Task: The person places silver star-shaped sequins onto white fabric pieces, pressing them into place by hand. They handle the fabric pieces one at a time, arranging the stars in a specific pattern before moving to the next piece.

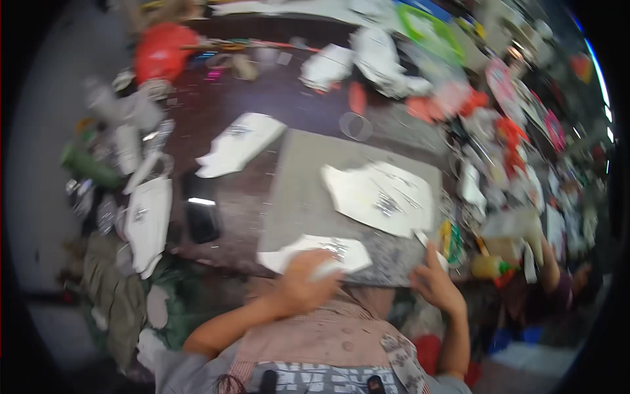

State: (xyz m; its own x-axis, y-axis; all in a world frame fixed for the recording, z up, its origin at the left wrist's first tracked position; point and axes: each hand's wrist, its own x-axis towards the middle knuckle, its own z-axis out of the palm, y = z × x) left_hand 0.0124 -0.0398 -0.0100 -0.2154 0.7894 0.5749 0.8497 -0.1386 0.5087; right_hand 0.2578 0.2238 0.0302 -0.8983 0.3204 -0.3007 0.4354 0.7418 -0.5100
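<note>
A grey square mat (pixel 295 177) lies on the dark table in front of me. Near its front edge rests a white cut piece (pixel 282 253) with a dark pattern. My left hand (pixel 307 284) is on this piece, its fingers curled around something small and white that blur keeps me from naming. Further right on the mat lies a larger white patterned piece (pixel 367 190), with thin lines along its upper part. My right hand (pixel 436 282) is at the mat's front right corner, closed on a slim white tool (pixel 420 237), the index finger stretched along it.
Left of the mat are another white piece (pixel 243 141) and a black phone (pixel 201 217). A stack of white pieces (pixel 148 223) hangs at the table's left edge. White bundles (pixel 377 56), a green basket (pixel 438 33) and cluttered bags surround the back and right. A red bag (pixel 164 51) sits far left.
</note>
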